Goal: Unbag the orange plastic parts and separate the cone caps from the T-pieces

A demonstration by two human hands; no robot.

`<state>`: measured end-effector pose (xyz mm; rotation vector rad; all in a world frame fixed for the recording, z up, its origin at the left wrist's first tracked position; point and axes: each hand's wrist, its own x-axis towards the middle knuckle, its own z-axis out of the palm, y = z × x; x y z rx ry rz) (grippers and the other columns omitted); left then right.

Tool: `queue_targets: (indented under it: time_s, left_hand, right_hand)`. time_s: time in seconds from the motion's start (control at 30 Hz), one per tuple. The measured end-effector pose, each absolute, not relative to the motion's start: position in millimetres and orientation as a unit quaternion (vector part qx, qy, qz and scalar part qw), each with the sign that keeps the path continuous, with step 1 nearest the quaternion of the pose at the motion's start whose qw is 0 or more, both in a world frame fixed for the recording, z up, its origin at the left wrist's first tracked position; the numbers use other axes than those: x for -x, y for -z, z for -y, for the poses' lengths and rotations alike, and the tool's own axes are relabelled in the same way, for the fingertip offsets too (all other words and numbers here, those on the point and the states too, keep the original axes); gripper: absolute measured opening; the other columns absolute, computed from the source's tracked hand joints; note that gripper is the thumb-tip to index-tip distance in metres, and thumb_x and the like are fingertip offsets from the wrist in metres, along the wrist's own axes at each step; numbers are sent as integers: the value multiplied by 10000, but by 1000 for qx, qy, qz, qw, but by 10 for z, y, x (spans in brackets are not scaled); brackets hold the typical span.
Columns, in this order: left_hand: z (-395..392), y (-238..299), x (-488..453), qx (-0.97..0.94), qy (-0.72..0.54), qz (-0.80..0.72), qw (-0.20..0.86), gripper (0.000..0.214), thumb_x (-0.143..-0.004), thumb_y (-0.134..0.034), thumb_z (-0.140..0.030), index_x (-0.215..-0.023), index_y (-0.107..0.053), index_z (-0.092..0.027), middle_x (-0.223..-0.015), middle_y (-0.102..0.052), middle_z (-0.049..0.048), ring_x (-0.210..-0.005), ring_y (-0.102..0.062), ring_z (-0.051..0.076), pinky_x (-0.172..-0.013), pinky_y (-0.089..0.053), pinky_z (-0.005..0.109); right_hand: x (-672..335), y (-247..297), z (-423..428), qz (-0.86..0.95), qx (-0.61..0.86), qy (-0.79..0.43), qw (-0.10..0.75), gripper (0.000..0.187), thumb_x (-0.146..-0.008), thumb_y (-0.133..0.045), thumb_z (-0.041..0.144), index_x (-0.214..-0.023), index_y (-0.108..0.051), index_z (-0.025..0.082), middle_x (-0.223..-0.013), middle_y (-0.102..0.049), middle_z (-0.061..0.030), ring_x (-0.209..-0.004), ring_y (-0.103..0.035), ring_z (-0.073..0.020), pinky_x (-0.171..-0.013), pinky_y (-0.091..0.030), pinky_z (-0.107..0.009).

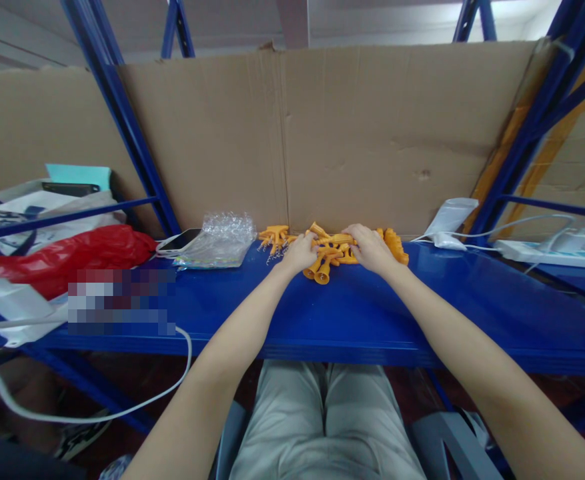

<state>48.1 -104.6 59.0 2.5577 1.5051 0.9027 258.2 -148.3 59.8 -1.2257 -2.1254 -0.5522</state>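
A loose pile of orange plastic pieces [328, 257] lies on the blue shelf, close to the cardboard at the back. Some pieces end in flared, trumpet-like cups [322, 274] that face me. From the left, my left hand [301, 252] curls its fingers round pieces at the pile's edge. My right hand [373, 249] grips at the right side, thumb and fingers apart with orange plastic between them. Beyond the left hand sits a branching orange piece [274, 235] with thin curly strands. A bumpy orange piece [395, 245] shows behind the right wrist. Fingertips are partly hidden among the pieces.
A cardboard panel [362, 133] closes off the back. Left on the blue shelf [342, 320] are clear plastic wrap [222, 237], a phone [185, 239] and a red bag [87, 253]. A white cable [187, 360] hangs over the front edge. A power strip [557, 253] is far right.
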Motion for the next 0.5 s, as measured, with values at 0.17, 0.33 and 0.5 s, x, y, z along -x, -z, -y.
queue_targets:
  time_s: [0.17, 0.33, 0.5]
  left_hand:
    - [1030, -593, -507, -821, -272, -499, 50, 357, -900, -511, -174, -1243, -598, -137, -1232, -668, 146, -1168, -613, 251, -999, -469, 351]
    - [985, -593, -408, -808, -290, -512, 30, 344, -884, -518, -142, -1215, -610, -150, -1190, -681, 135, -1141, -626, 237, -1005, -472, 350]
    - [966, -596, -320, -794, -303, -527, 12, 350, -882, -516, -157, -1220, -606, -163, -1187, -660, 134, -1147, -615, 242, -1009, -477, 358]
  right_hand:
    - [-2582, -644, 1535, 789, 482, 255, 283, 400, -811, -387, 60, -1150, -568, 172, -1189, -639, -159, -1091, -560, -290, -855, -434, -414]
    - [-2737, -660, 1490, 737, 521, 260, 344, 335, -768, -423, 76, -1056, -569, 166, -1091, -641, -166, -1013, -571, -289, -841, -444, -411]
    - [-2890, -640, 1397, 685, 564, 233, 398, 171, -797, -563, 324, -912, -589, 199, -1022, -628, -151, -961, -573, -299, -805, -473, -423]
